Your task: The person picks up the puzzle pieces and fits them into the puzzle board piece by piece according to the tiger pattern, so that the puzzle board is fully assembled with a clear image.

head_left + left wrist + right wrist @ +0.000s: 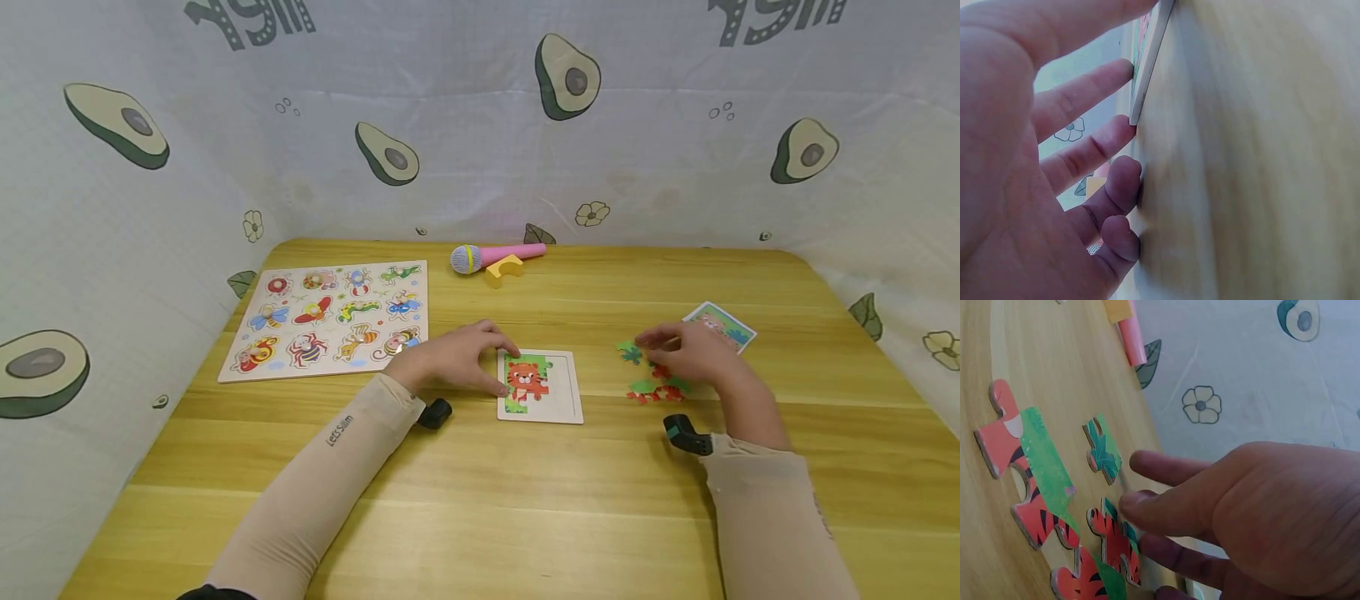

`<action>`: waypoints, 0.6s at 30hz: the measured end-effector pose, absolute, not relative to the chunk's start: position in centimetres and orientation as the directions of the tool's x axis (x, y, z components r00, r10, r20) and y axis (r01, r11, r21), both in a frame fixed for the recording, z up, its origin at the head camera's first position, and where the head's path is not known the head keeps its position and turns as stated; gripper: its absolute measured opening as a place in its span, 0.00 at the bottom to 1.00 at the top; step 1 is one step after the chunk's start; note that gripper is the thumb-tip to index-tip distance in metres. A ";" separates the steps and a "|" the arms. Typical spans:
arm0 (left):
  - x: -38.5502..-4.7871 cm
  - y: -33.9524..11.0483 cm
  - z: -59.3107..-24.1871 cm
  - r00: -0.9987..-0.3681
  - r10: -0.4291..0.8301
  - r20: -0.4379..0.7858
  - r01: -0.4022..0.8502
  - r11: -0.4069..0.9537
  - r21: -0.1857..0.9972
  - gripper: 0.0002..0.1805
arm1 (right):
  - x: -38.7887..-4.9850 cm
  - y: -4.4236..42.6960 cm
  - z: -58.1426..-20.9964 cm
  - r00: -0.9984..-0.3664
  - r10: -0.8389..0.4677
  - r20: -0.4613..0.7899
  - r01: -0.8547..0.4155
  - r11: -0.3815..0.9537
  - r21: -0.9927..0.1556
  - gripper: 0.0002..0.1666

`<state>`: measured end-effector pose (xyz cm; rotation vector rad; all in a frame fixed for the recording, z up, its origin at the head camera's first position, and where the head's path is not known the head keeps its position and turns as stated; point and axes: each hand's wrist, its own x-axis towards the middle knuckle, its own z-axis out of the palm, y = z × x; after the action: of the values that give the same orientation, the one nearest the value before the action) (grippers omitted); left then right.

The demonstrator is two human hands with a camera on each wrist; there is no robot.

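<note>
My left hand (465, 358) rests at the left side of a square puzzle board (562, 392), fingers spread and fairly straight. In the left wrist view, fingertips touch the edge of the board (1150, 72). Joined pieces showing an orange tiger (527, 377) fill the board's left part. My right hand (693, 354) hovers over loose jigsaw pieces (660, 390), with nothing seen between its fingers. In the right wrist view, its fingertips are close to a small green leaf piece (1105, 453) and a red striped piece (1113, 540). Another striped piece (1038, 481) lies farther left.
A picture card (738, 333) lies partly hidden behind my right hand. At the left stands a wooden insect peg puzzle (330, 317), lying flat. A pink toy microphone (510, 252) and a yellow arch block (504, 270) lie near the table's back edge, before the printed curtain (480, 125).
</note>
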<state>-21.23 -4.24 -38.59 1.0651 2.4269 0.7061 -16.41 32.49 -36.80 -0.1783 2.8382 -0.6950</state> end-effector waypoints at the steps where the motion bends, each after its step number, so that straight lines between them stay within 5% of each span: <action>1: -21.2 -4.2 -38.6 -0.631 0.760 -0.152 0.558 0.582 0.591 0.31 | -16.4 32.5 -36.8 -0.965 -0.199 -0.173 -0.092 0.870 -0.484 0.19; 7: -21.2 -4.2 -38.5 -0.630 0.761 -0.152 0.553 0.578 0.600 0.31 | -16.6 32.1 -37.0 -0.926 -0.344 -0.153 -0.209 0.807 -0.552 0.27; 18: -21.2 -4.1 -38.6 -0.633 0.758 -0.157 0.559 0.588 0.585 0.32 | -16.6 31.8 -36.8 -0.933 -0.316 -0.170 -0.181 0.825 -0.536 0.27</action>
<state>-21.24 -4.14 -38.58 1.0598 2.4283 0.6980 -16.61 31.79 -36.82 -0.3820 2.7559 -0.7725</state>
